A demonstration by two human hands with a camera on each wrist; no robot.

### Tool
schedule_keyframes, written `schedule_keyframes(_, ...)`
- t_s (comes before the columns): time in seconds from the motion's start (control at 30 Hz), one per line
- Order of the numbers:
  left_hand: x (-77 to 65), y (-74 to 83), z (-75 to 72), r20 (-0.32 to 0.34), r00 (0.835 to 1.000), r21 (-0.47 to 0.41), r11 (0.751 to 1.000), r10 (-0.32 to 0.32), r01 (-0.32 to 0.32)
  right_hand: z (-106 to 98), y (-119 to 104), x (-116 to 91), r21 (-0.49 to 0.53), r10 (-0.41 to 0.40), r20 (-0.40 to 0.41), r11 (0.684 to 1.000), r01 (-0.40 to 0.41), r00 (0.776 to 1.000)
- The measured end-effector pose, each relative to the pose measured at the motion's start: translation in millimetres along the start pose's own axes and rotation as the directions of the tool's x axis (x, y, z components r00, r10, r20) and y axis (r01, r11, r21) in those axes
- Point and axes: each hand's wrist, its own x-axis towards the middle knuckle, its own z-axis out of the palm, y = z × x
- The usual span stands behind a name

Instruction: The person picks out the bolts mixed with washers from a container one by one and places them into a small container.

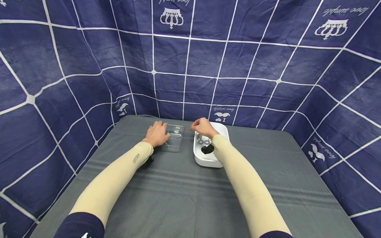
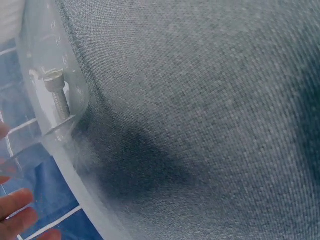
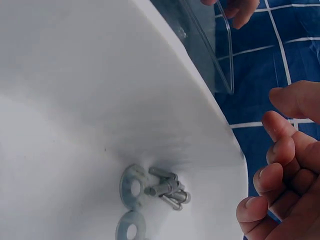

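A clear plastic compartment box [image 1: 174, 142] lies on the grey cloth, and my left hand [image 1: 156, 134] rests at its left side with fingers spread. In the left wrist view, a socket-head bolt [image 2: 57, 92] sits in one of its compartments. My right hand [image 1: 203, 127] hovers at the far left rim of a white tray [image 1: 221, 129]. Its fingers are loosely bent, thumb apart from the index finger, with nothing between them in the right wrist view. Inside the tray lie flat washers [image 3: 131, 187] and a small pile of bolts [image 3: 170, 189].
Grey cloth [image 1: 178, 198] covers the table. Blue white-lined curtains [image 1: 202, 59] hang behind it and on both sides. A narrow strip of cloth separates the box from the tray. Black devices sit under both wrists, the right one [image 1: 207, 149] above the tray.
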Motion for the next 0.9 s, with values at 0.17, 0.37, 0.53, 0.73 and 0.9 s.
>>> schedule_keyframes(0.17, 4.2, 6.3, -1.1, -0.016, 1.000, -0.006, 1.000, 0.018, -0.018, -8.5, 1.3, -6.7, 0.025, 0.006, -0.007, 1.000, -0.006, 1.000)
schedule_keyframes(0.37, 8.7, 15.7, -6.0, -0.018, 0.998, 0.015, 0.998, 0.054, -0.054, -15.7, 10.1, -12.2, 0.032, 0.015, -0.020, 0.999, -0.014, 1.000)
schedule_keyframes(0.53, 12.6, 29.4, -9.1, -0.026, 0.997, 0.009, 0.997, 0.079, -0.079, -22.4, 18.3, -17.0, 0.042, 0.013, -0.032, 0.999, -0.012, 0.999)
schedule_keyframes(0.73, 16.6, 44.9, -8.8, -0.014, 0.994, -0.005, 0.994, 0.107, -0.107, -27.7, 26.9, -22.8, 0.045, 0.033, -0.051, 0.998, -0.031, 0.998)
schedule_keyframes(0.9, 20.2, 49.5, -8.9, -0.028, 0.993, -0.005, 0.993, 0.115, -0.115, -27.6, 32.7, -24.9, 0.055, 0.072, -0.053, 0.996, -0.069, 0.996)
